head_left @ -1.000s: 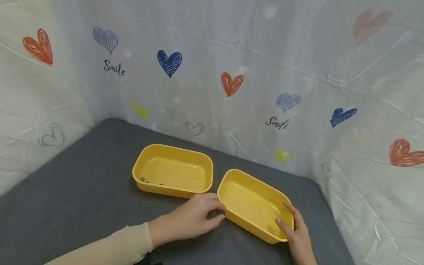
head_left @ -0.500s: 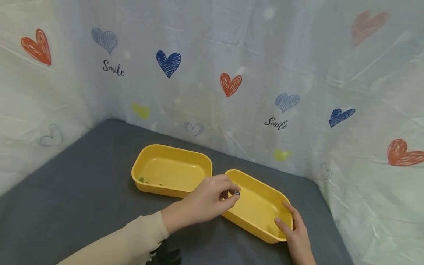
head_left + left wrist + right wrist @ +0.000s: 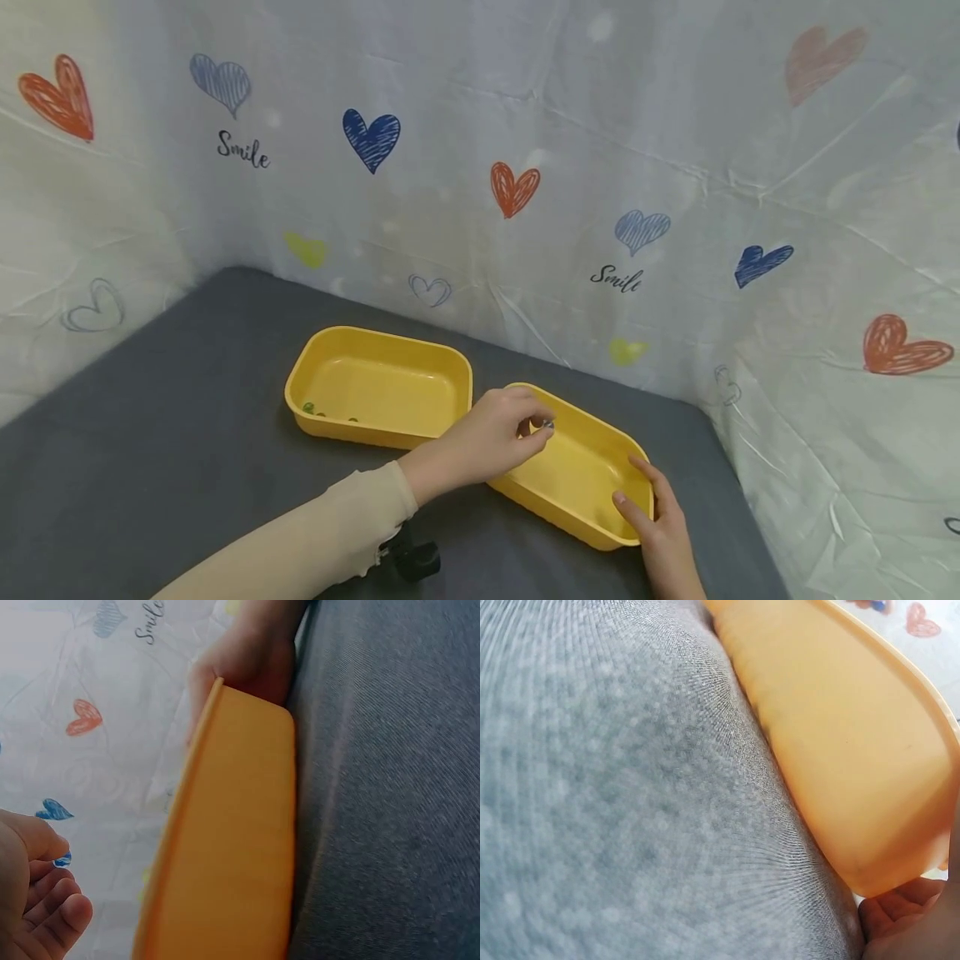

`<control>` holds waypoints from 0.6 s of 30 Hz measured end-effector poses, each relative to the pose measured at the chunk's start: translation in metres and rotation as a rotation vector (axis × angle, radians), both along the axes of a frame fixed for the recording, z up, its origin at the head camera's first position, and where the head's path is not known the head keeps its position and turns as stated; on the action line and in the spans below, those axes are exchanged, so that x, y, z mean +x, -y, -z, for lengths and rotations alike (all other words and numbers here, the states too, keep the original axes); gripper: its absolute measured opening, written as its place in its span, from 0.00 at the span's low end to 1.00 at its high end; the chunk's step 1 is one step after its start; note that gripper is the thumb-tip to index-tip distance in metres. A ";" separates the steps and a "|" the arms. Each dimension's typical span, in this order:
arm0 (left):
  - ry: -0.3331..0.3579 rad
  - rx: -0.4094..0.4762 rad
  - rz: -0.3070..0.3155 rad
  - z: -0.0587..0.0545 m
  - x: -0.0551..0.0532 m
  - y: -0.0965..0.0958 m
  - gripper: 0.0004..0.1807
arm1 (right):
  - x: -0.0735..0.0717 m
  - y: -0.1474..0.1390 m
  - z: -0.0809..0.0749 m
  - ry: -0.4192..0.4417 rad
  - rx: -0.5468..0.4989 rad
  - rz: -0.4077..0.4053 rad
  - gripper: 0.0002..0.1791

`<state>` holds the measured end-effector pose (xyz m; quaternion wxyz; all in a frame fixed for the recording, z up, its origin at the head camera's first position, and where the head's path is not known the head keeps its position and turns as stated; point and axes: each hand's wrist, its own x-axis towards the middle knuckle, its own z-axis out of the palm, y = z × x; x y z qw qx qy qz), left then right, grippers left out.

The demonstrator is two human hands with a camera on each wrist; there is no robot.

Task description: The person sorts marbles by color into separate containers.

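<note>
My left hand point(image 3: 487, 435) pinches a small blue glass marble point(image 3: 549, 424) between thumb and fingertips, above the left part of the right yellow bin point(image 3: 592, 467). In the left wrist view the marble point(image 3: 63, 860) shows blue with pale streaks beyond the thumb. My right hand point(image 3: 660, 518) grips the right end of that bin, thumb inside over the near rim and fingers at the far side. The left yellow bin point(image 3: 390, 379) stands behind my left forearm, with several small green marbles point(image 3: 309, 408) along its near left side.
Both bins stand on a dark grey cloth-covered table point(image 3: 187, 417). A white curtain point(image 3: 450, 167) printed with hearts and "Smile" hangs behind and at both sides. A black strap mount point(image 3: 416, 560) hangs under the left wrist.
My left hand has risen from the near side of the right bin and moved right, over its inside, with the marble. The right hand keeps its grip. The head view has shifted slightly.
</note>
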<state>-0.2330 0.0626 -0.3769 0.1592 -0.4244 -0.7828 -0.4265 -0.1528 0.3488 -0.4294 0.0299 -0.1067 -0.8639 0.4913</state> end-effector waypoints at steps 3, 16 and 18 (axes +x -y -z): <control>0.021 -0.048 -0.008 0.004 -0.002 -0.001 0.07 | 0.001 0.000 0.000 0.012 -0.015 0.001 0.37; 0.028 -0.128 -0.004 0.010 -0.005 0.001 0.08 | 0.001 0.000 0.000 0.020 -0.033 0.001 0.37; 0.030 -0.137 -0.003 0.010 -0.004 0.001 0.09 | 0.001 0.000 0.000 0.018 -0.039 0.000 0.37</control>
